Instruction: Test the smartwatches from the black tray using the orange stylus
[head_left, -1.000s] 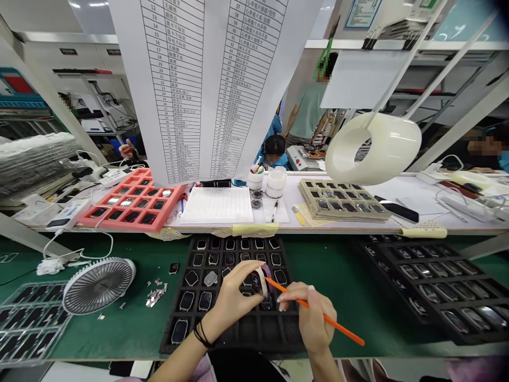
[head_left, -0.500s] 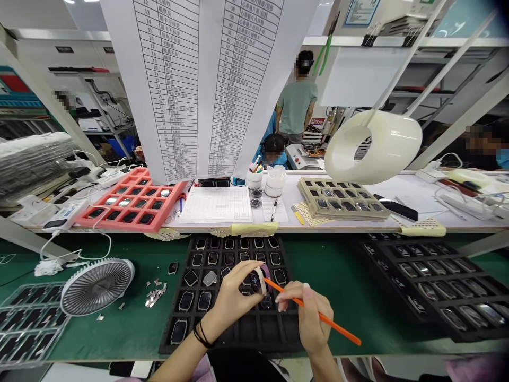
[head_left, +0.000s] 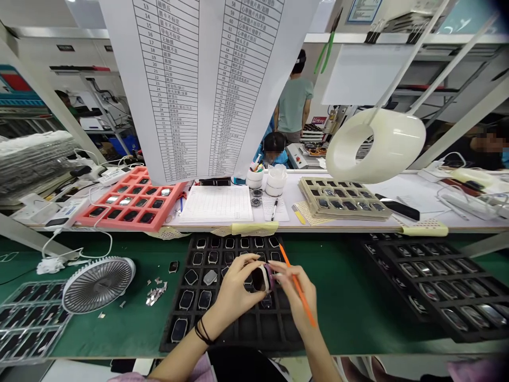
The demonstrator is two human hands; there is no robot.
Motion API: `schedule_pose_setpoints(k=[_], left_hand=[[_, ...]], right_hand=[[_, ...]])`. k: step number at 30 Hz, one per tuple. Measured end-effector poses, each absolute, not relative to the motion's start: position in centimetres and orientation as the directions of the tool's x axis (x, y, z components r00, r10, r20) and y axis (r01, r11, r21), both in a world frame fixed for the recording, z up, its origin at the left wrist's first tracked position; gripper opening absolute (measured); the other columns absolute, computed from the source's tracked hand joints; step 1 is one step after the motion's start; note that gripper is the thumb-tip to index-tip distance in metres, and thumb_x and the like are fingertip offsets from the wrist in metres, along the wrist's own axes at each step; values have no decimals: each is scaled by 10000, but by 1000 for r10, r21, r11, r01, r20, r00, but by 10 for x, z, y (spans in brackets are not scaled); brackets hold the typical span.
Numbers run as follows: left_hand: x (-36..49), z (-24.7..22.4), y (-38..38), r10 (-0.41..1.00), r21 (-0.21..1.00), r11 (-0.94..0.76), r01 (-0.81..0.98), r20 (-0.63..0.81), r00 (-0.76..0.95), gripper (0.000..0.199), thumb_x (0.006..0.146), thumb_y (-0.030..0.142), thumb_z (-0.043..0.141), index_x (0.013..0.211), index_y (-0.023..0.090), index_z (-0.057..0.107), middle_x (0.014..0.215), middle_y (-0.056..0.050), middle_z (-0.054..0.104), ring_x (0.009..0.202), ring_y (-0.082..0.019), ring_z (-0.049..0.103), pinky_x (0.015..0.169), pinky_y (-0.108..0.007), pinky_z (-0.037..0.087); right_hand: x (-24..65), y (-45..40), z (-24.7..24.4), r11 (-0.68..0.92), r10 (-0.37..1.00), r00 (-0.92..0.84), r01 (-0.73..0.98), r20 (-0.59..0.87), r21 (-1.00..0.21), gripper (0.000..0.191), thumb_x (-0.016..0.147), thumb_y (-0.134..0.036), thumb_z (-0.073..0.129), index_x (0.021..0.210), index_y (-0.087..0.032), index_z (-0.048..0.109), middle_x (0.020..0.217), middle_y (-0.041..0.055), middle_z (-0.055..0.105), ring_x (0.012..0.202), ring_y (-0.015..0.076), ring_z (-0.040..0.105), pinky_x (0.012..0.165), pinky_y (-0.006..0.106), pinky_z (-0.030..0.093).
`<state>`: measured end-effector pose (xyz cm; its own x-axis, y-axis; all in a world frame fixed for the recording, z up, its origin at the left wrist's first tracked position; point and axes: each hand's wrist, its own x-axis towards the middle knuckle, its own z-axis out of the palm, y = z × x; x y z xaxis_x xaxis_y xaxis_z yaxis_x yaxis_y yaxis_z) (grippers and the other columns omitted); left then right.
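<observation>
The left hand [head_left: 240,285] has a watch [head_left: 259,279] gripped between its thumb and fingers, up above a black tray [head_left: 239,330]. The watch is tipped on its edge, with its dark face to the left and a purple side [head_left: 271,277] to the right. The right hand [head_left: 299,292] grips an orange stick [head_left: 306,305]. The stick slants from far left to near right, and the fingertips of that hand are right by the purple side. I can't tell if they touch it. More watches [head_left: 205,300] lie in rows in the black tray, on the green desk [head_left: 342,318]. To the left are a small pile of shiny bits [head_left: 157,294] and a gray fan [head_left: 99,285]. A pink tray [head_left: 167,204] sits on the far left shelf [head_left: 284,232].
</observation>
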<state>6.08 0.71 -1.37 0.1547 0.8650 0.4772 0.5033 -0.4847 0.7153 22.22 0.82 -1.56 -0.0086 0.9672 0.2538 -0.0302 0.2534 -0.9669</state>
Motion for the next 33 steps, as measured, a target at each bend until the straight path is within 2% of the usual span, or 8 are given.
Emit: schedule_pose_setpoints(k=[2, 5, 9, 17, 20, 27, 30, 33], left_hand=[[62, -14, 8, 863, 711, -487, 508, 482, 153, 451, 696, 67, 665, 1122, 202, 608, 1154, -115, 575, 1063, -260, 576, 909, -437, 516], [64, -12, 6, 866, 737, -492, 463, 470, 171, 491, 720, 47, 627, 1175, 221, 576, 1140, -99, 563, 1070, -243, 571, 918, -423, 516], [64, -6, 3, 886, 802, -464, 376, 427, 182, 557, 761, 134, 681, 1271, 252, 491, 1188, -99, 542, 1043, -228, 583, 810, -357, 563], [64, 2, 2, 891, 834, -453, 314, 413, 188, 397, 779, 190, 709, 1149, 231, 572, 1134, -91, 567, 983, -209, 592, 756, -317, 558], [64, 2, 2, 891, 833, -453, 317, 413, 188, 403, 768, 187, 721, 1142, 229, 578, 1124, -88, 579, 966, -204, 596, 733, -303, 555], [56, -5, 4, 913, 846, -396, 358, 404, 55, 375, 780, 217, 707, 1130, 209, 573, 1068, -76, 651, 883, -197, 633, 748, -323, 545], [53, -7, 4, 930, 878, -352, 324, 367, 15, 375, 783, 228, 701, 1133, 208, 568, 1030, -66, 654, 828, -180, 638, 715, -300, 546], [50, -10, 4, 936, 891, -330, 313, 351, -13, 393, 784, 239, 695, 1148, 198, 552, 994, -66, 650, 772, -166, 633, 687, -288, 541]], right_hand=[[215, 11, -17, 159, 983, -93, -12, 160, -987, 319, 724, -309, 745, 713, -238, 434, 831, 29, 662, 680, 175, 618, 594, 277, 512], [209, 13, -19, 120, 985, -117, -65, 127, -991, 386, 713, -329, 750, 692, -240, 374, 648, -61, 462, 536, 108, 453, 489, 216, 409], [210, 10, -18, 49, 991, -114, -182, 70, -982, 400, 760, -388, 704, 698, -241, 337, 662, -66, 346, 577, 116, 393, 539, 231, 388], [213, 8, -17, 22, 995, -94, -221, 43, -975, 429, 754, -365, 726, 685, -233, 324, 666, -73, 263, 567, 105, 276, 518, 219, 306], [214, 7, -18, -9, 994, -107, -248, 19, -969, 408, 785, -371, 704, 696, -232, 330, 675, -70, 288, 575, 103, 316, 532, 221, 342], [218, 7, -14, -48, 993, -116, -323, -10, -945, 355, 849, -399, 621, 707, -246, 334, 744, -20, 490, 712, 164, 559, 545, 263, 493], [217, 6, -9, -41, 989, -149, -359, 14, -932, 325, 863, -376, 608, 725, -251, 342, 897, 38, 603, 742, 190, 616, 560, 315, 536], [216, 6, -6, -49, 986, -164, -363, 12, -931, 306, 877, -373, 590, 736, -254, 346, 1037, 80, 635, 765, 210, 652, 585, 357, 556]])
